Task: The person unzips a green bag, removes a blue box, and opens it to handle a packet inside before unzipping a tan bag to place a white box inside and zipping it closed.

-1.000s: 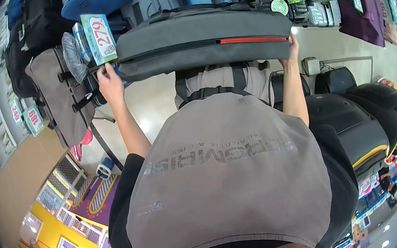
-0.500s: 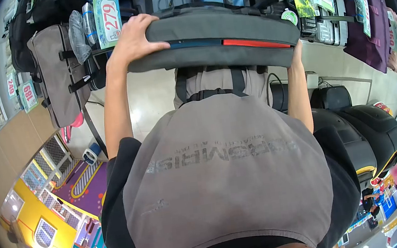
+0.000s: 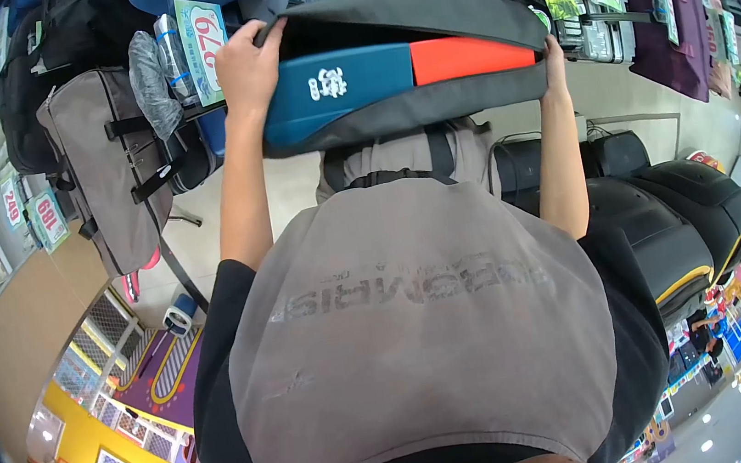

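Held out across the front of me is a long dark grey fabric bag. Its long opening gapes, and inside shows a teal and red box with a white emblem on the teal part. My left hand is closed at the upper left, fingers and thumb pinching the edge of the bag's upper flap. At the bag's right end, my right hand grips the fabric, its fingers partly hidden behind it. Just below the bag is a grey-beige item with black straps and a buckle.
A grey-brown wheeled bag stands at left near a price card. Suitcases line the back, with a purple bag at right. Black padded seats are close to my right arm. Yellow play-area panels show lower left.
The bag's opening has widened, from a narrow slit to a broad gap that exposes the teal and red box and its emblem. My left hand has shifted onto the upper flap's edge.
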